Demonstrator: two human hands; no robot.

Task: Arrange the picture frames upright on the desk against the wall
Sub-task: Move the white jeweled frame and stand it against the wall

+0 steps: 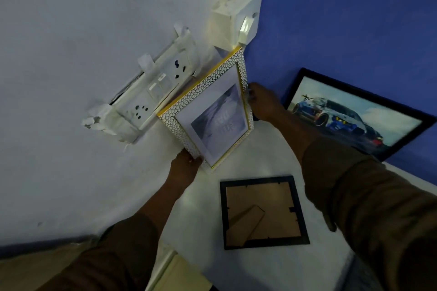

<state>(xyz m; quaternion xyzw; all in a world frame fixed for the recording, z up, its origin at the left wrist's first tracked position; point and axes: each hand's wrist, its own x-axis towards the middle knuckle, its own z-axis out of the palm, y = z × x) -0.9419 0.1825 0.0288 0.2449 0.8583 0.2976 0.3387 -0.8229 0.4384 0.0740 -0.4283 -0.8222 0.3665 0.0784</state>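
A white-and-gold patterned picture frame stands upright in the desk's corner, leaning toward the pale wall. My left hand grips its lower left corner. My right hand holds its right edge from behind. A black-framed car picture leans upright against the blue wall on the right. A small black frame lies face down on the white desk, its brown backing and stand showing.
A white socket-and-switch panel hangs loose from the pale wall just left of the patterned frame. A white switch box sits in the wall corner above it. The desk's left edge runs near my left forearm.
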